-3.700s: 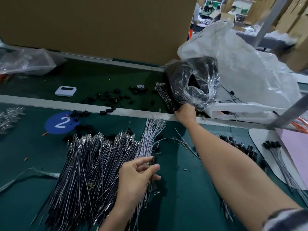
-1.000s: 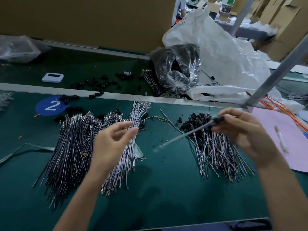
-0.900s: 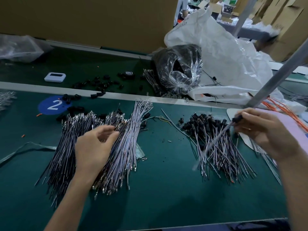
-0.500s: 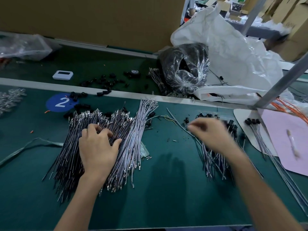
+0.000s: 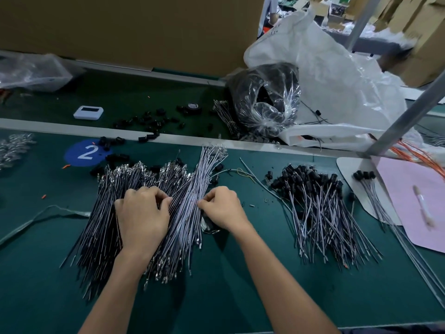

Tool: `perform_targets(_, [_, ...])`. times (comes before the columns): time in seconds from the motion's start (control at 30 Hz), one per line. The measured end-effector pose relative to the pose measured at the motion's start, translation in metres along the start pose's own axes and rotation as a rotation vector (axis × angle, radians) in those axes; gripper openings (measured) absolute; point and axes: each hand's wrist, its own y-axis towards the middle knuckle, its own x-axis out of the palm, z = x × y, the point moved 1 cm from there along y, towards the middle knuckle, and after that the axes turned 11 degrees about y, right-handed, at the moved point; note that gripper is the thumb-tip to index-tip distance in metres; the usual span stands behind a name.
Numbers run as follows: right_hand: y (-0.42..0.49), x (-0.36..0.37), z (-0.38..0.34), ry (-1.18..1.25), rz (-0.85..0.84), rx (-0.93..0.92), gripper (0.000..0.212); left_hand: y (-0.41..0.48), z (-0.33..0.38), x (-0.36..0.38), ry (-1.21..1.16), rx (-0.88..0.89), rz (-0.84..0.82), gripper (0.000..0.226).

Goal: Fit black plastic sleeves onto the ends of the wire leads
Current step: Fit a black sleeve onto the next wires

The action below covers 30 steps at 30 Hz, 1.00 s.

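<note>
Head | wire leads (image 5: 187, 213) grey, silver-tipped, fanned | left hand (image 5: 142, 213), right hand (image 5: 222, 206) pinching them

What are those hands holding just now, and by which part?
Thin grey and black wire leads in the loose pile: the left hand curls fingers round some mid-length, the right hand pinches a few at the pile's right edge, also mid-length.

the left hand (image 5: 142, 216) and right hand (image 5: 222, 207) sit on the unsleeved leads (image 5: 101, 227) at the bench's (image 5: 240, 290) left; the sleeved leads (image 5: 317, 213) lie to their right, loose sleeves (image 5: 149, 119) behind, a bag (image 5: 265, 100) further back right.
</note>
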Motion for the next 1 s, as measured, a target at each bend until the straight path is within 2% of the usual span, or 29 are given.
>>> perform_targets(0.13, [-0.006,-0.012,0.004,0.289,0.010,0.055,0.021,0.000,0.002,-0.008,-0.187,0.002,0.046,0.013])
perform_targets(0.23, [-0.015,-0.021,0.004,0.528,0.063,-0.058,0.013,0.001,0.010,-0.016,-0.445,-0.012,0.002,0.001])
perform_targets(0.3, [-0.021,-0.028,0.003,0.594,0.133,-0.187,0.008,0.004,0.015,-0.018,-0.624,-0.036,-0.092,0.006])
perform_targets(0.37, [-0.028,-0.037,0.000,0.524,0.205,-0.340,0.011,0.006,0.021,-0.021,-0.769,-0.031,-0.271,0.006])
perform_targets(0.47, [-0.040,-0.048,-0.006,0.263,0.224,-0.534,0.019,0.007,0.029,-0.022,-0.969,0.020,-0.557,0.004])
perform_targets(0.57, [-0.047,-0.051,-0.008,0.047,0.184,-0.594,0.018,0.005,0.040,-0.021,-1.238,0.003,-0.751,0.011])
perform_targets(0.63, [-0.050,-0.052,-0.006,0.024,0.201,-0.603,0.018,0.002,0.047,-0.019,-1.431,-0.051,-0.821,0.015])
perform_targets(0.77, [-0.056,-0.060,0.003,0.215,0.274,-0.545,0.019,-0.003,0.050,-0.012,-1.705,-0.150,-0.756,0.033])
perform_targets(0.9, [-0.059,-0.062,0.011,0.236,0.227,-0.432,0.020,-0.014,0.058,-0.006,-1.575,-0.072,-0.514,0.018])
perform_targets(1.0, [-0.061,-0.062,0.010,0.283,0.194,-0.412,0.018,-0.021,0.066,-0.002,-1.466,-0.048,-0.431,0.016])
